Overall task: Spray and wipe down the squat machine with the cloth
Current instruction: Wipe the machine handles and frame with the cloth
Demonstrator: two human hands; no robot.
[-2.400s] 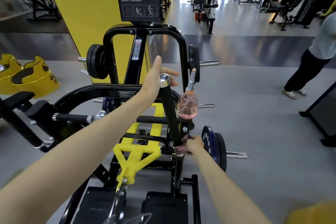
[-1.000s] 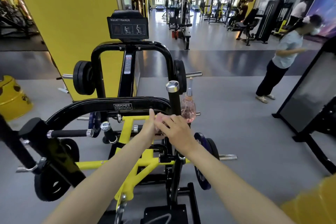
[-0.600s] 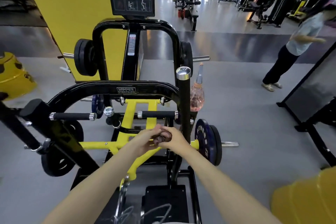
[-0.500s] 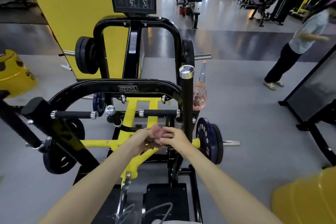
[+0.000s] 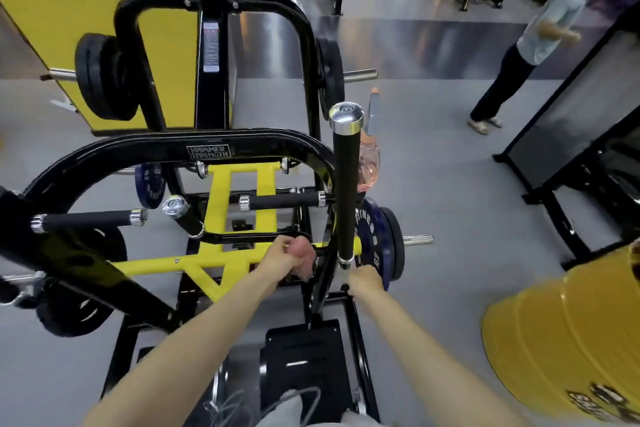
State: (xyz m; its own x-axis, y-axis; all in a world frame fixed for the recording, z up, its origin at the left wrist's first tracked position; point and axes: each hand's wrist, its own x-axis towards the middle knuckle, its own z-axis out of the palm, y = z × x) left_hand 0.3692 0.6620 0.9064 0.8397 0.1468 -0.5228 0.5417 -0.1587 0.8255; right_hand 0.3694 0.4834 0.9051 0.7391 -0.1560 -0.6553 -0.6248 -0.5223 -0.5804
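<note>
- Head view: the left hand, just left of the foot of the upright black handle, has its fingers clenched round the cloth, which bunches out of the fist over the squat machine's yellow crossbar.
- The right hand sits right under the handle's lower chrome collar; its fingers are hidden, so I cannot tell whether they grasp anything.
- A pink spray bottle hangs just behind the handle, and a blue weight plate is just right of it.
- Grey gym floor spreads right of the handle; a person stands far right, and a yellow drum is near right.
</note>
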